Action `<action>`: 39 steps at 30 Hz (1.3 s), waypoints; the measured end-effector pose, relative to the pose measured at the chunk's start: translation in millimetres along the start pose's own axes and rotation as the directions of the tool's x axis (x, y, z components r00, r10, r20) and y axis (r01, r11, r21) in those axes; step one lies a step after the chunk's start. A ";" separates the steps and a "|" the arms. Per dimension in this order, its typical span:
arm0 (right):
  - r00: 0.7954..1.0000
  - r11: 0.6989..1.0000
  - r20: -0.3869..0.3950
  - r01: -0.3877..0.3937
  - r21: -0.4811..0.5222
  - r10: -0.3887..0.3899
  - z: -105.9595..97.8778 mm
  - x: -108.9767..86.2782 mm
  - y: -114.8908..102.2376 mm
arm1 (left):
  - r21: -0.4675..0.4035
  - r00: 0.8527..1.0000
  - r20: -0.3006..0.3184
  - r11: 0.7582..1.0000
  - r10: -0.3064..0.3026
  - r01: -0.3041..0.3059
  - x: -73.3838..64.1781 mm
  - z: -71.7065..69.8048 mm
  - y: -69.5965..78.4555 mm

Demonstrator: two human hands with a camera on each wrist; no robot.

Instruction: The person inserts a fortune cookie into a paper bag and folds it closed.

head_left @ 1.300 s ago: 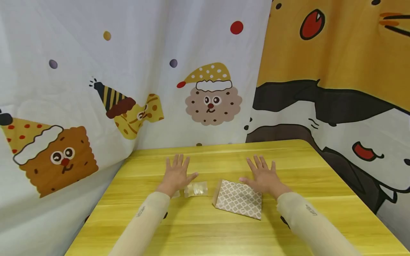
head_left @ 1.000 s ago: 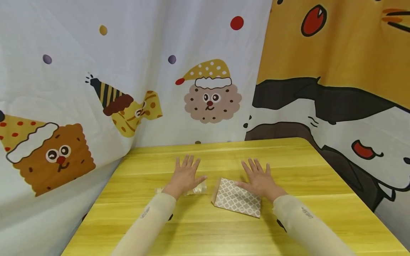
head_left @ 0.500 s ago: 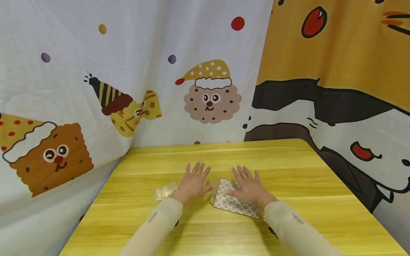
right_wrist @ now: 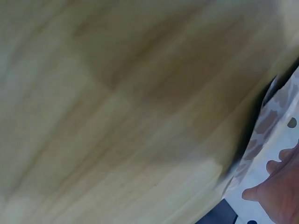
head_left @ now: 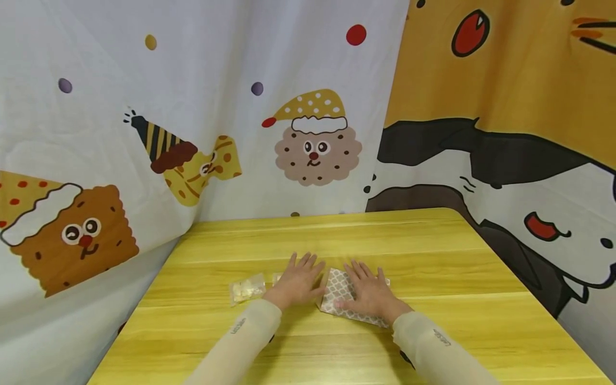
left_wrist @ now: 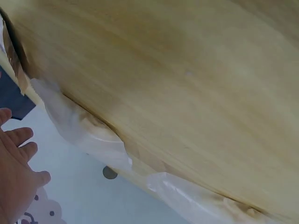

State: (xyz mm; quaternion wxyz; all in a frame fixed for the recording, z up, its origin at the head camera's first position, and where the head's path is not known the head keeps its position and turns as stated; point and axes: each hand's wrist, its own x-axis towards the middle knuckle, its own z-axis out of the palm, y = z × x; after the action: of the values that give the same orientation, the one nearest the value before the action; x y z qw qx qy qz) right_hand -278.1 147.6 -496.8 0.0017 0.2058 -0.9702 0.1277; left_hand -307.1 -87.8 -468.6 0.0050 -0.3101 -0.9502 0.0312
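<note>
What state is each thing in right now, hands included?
Patterned pouch: lying on the table; sealed or open, unclear.
Outer clear packet: lying flat, filled.
Clear packet nearer the pouch: filled, mostly hidden in the head view.
Left hand: fingers extended, beside the pouch.
Right hand: fingers extended, over the pouch; contact unclear.
Printed backdrop: hanging.

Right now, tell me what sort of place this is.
Likely an indoor spot, perhaps a corner set up for tabletop work: a table, a cartoon-printed cloth hung behind it, and a patterned pouch lying on top.
</note>
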 end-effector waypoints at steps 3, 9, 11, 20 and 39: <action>1.000 1.000 0.019 -0.006 0.019 0.006 1.3 -2.7 -0.3 | 0.008 1.000 0.006 1.000 0.015 -0.015 0.5 2.5 0.0; 0.996 0.999 0.085 -0.011 0.040 0.007 6.1 -3.1 -3.0 | 0.010 0.999 0.028 0.999 0.034 -0.035 -2.8 5.8 -2.8; 0.994 0.999 0.112 -0.014 0.038 0.010 6.7 -2.6 -4.0 | 0.012 0.998 0.041 0.999 0.038 -0.039 -4.4 6.5 -3.8; 0.988 0.998 0.152 -0.012 0.056 0.003 4.6 -5.5 -0.1 | -0.005 0.995 0.096 1.000 0.026 -0.026 -9.5 12.4 -3.7; 0.992 0.997 0.127 0.001 0.083 -0.012 -3.8 -2.8 12.0 | -0.023 0.991 0.132 1.000 0.006 -0.003 -12.1 18.8 -5.5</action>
State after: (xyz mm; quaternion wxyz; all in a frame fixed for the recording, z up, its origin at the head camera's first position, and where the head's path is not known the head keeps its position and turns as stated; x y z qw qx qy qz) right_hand -280.5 160.3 -496.2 -0.0683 0.2167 -0.9615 0.1543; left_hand -301.1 -100.3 -487.0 -0.0612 -0.3094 -0.9481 0.0409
